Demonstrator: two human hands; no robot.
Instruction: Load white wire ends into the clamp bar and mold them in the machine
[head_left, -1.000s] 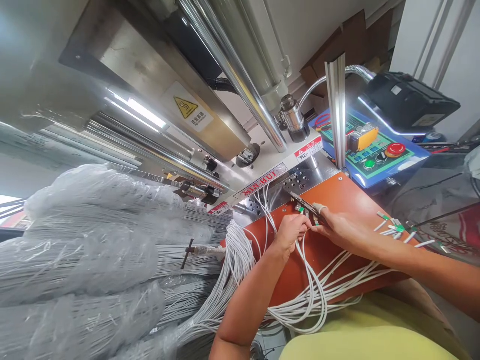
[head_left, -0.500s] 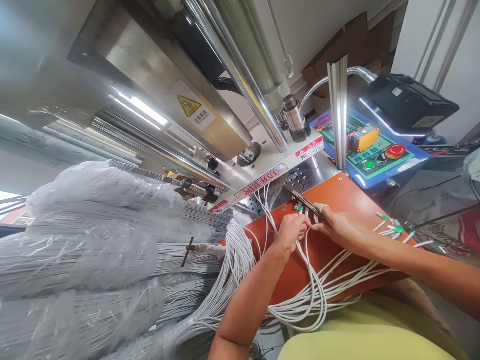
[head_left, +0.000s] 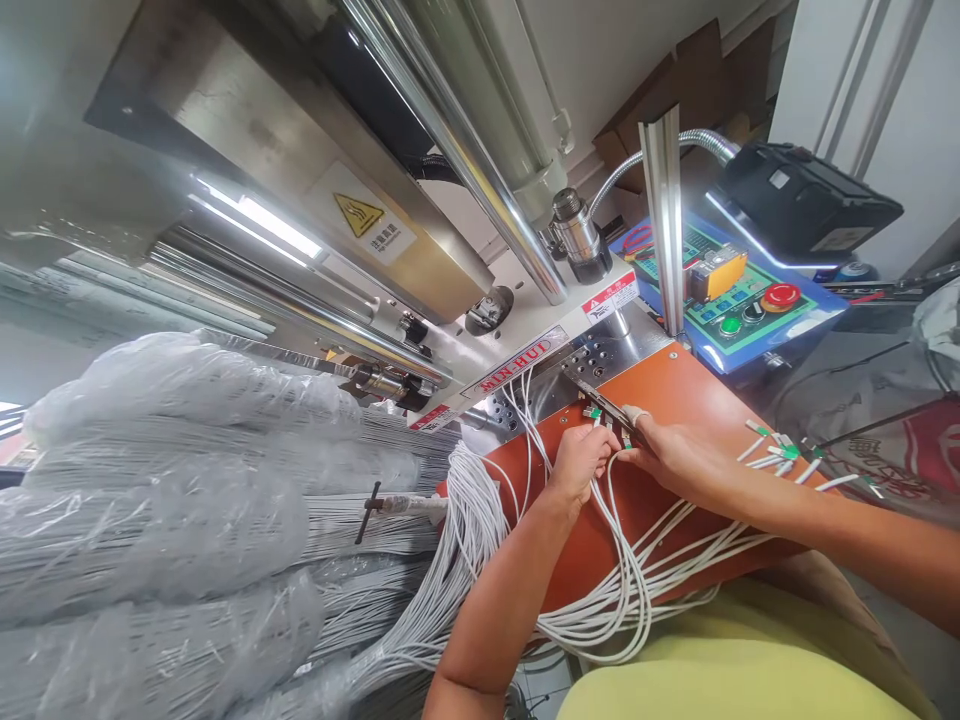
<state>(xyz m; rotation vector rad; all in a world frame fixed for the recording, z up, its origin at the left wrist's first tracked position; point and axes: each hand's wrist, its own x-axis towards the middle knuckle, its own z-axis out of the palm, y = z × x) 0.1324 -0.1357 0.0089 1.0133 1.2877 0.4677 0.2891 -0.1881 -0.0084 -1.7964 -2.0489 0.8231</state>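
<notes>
My left hand (head_left: 581, 462) is closed, its fingers pinching a white cable with a connector at the edge of a dark metal mold bar (head_left: 606, 402). My right hand (head_left: 664, 450) grips the near end of that bar, thumb on top and fingertips close to the left hand's. Small connectors with green parts (head_left: 593, 412) sit along the bar's near side, partly covered by my fingers. White cables (head_left: 619, 530) run from them toward my lap. The bar is held over the orange-brown work table (head_left: 697, 390), in front of the molding press (head_left: 517, 355).
More cables with green-and-metal connector ends (head_left: 784, 450) lie at the table's right. A blue control panel (head_left: 750, 300) with a red stop button stands behind. Plastic-wrapped cable bundles (head_left: 165, 470) fill the left, beside a T-handle clamp (head_left: 375, 505). Heavy press columns (head_left: 472, 150) rise above.
The view has shifted slightly, so the surroundings sit a little further left. Both hands stay at the bar in nearly the same pose.
</notes>
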